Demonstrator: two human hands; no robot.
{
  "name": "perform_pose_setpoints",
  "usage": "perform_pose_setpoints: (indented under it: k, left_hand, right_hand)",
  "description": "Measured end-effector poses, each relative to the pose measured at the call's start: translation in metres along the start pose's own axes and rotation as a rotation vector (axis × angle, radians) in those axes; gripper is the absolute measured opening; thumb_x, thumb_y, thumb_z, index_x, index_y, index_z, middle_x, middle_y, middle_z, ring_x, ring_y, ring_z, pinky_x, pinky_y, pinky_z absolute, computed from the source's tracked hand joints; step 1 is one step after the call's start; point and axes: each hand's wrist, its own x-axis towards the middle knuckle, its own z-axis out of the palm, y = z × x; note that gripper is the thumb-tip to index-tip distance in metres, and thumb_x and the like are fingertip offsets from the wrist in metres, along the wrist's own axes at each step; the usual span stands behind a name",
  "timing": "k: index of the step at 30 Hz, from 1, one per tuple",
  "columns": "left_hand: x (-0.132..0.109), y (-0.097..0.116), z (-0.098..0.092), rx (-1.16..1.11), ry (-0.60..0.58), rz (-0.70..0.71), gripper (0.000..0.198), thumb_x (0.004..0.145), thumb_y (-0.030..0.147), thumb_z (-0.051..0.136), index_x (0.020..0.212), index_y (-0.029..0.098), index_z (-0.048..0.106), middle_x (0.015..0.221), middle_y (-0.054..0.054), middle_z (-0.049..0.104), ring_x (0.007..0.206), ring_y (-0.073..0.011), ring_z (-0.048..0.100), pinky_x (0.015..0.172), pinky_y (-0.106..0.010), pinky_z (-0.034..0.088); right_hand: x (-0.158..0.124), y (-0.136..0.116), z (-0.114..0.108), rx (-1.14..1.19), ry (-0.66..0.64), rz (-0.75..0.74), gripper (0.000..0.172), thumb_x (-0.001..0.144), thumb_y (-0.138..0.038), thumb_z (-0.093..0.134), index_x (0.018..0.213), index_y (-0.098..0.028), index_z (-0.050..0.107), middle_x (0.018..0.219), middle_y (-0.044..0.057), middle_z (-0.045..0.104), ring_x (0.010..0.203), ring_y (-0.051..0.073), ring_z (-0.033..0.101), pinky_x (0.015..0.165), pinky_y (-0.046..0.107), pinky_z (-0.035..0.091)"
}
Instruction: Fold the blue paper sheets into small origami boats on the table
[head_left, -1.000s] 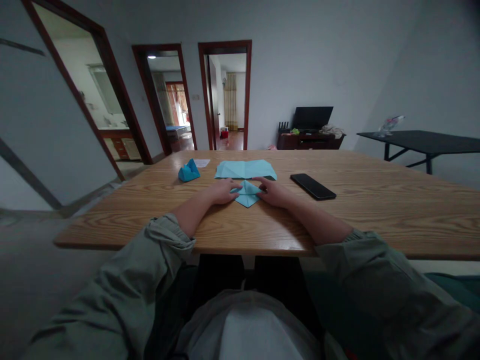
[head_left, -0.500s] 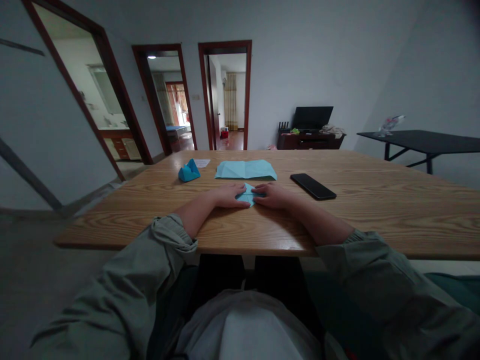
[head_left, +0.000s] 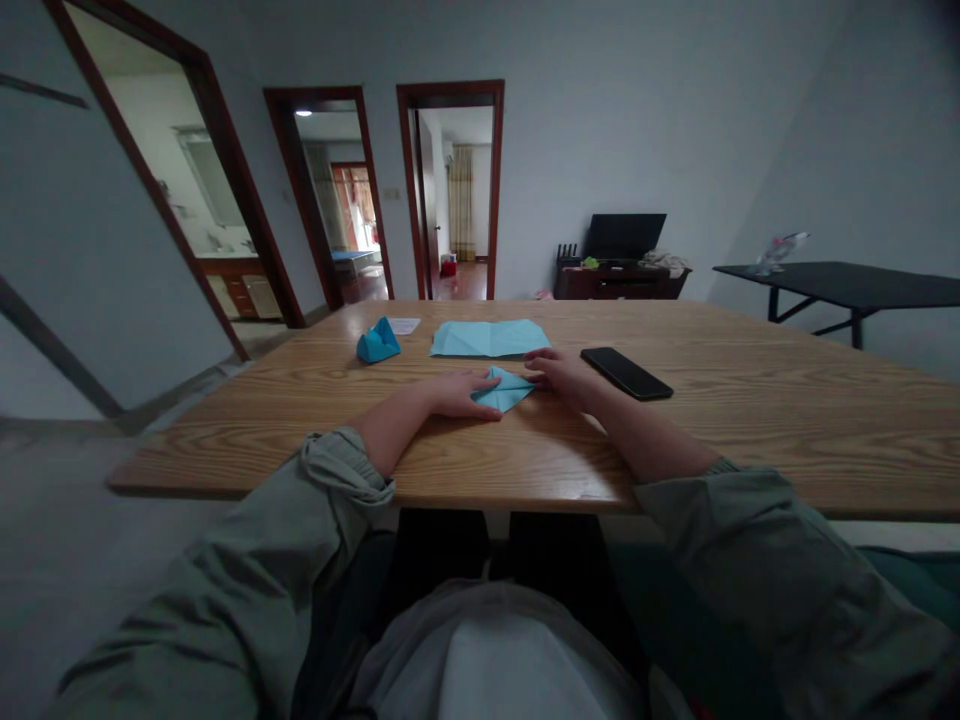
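A small folded piece of light blue paper (head_left: 508, 391) lies on the wooden table (head_left: 750, 420) in front of me. My left hand (head_left: 459, 393) rests flat on its left part, fingers stretched out and pressing it down. My right hand (head_left: 561, 372) sits at the paper's right corner, fingers curled with the tips on the corner. Just beyond lies a larger sheet of light blue paper (head_left: 489, 338), creased and flat.
A finished blue folded paper shape (head_left: 377, 343) stands to the far left, with a small white slip (head_left: 403, 326) behind it. A black phone (head_left: 626, 373) lies right of my right hand. A dark side table (head_left: 855, 284) stands at the right.
My right hand has slid away to the right and farther back, uncovering more of the small paper, which is now flatter and pointing right. My left hand stays pressing.
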Motion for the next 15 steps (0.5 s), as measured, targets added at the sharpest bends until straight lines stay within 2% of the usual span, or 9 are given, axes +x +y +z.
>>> perform_pose_setpoints:
  k: [5,8,12,15]
  left_hand:
    - [0.001,-0.001,0.001,-0.012,0.044,0.006,0.097,0.07,0.078,0.048,0.149,0.029,0.019,0.156,-0.004,0.017,0.141,-0.0278,0.022,0.113,-0.039,0.018]
    - [0.0,0.001,0.002,-0.027,0.069,0.018,0.097,0.071,0.076,0.05,0.15,0.028,0.018,0.156,-0.005,0.02,0.14,-0.0278,0.025,0.113,-0.039,0.02]
    - [0.0,0.004,0.002,-0.044,0.14,0.038,0.096,0.073,0.07,0.054,0.15,0.026,0.016,0.153,-0.007,0.027,0.137,-0.0276,0.031,0.111,-0.038,0.024]
    - [0.002,0.007,0.002,-0.116,0.255,0.044,0.095,0.072,0.062,0.06,0.149,0.023,0.021,0.15,-0.011,0.034,0.136,-0.03,0.033,0.11,-0.04,0.025]
  right_hand:
    - [-0.005,-0.005,0.001,0.321,0.028,0.018,0.014,0.076,-0.015,0.058,0.089,-0.019,0.056,0.086,0.001,0.06,0.072,0.011,0.059,0.062,0.021,0.05]
    - [-0.004,-0.004,0.003,0.409,0.016,0.083,0.011,0.078,-0.014,0.054,0.088,-0.018,0.052,0.083,0.003,0.061,0.072,0.012,0.061,0.065,0.022,0.053]
    - [-0.005,-0.002,0.007,0.322,-0.228,0.135,0.018,0.083,-0.019,0.048,0.098,-0.016,0.056,0.099,0.01,0.067,0.083,0.017,0.065,0.078,0.03,0.054]
    - [-0.012,-0.007,0.011,0.131,-0.36,0.003,0.034,0.089,-0.031,0.042,0.117,-0.017,0.056,0.121,0.012,0.062,0.101,0.02,0.063,0.087,0.035,0.051]
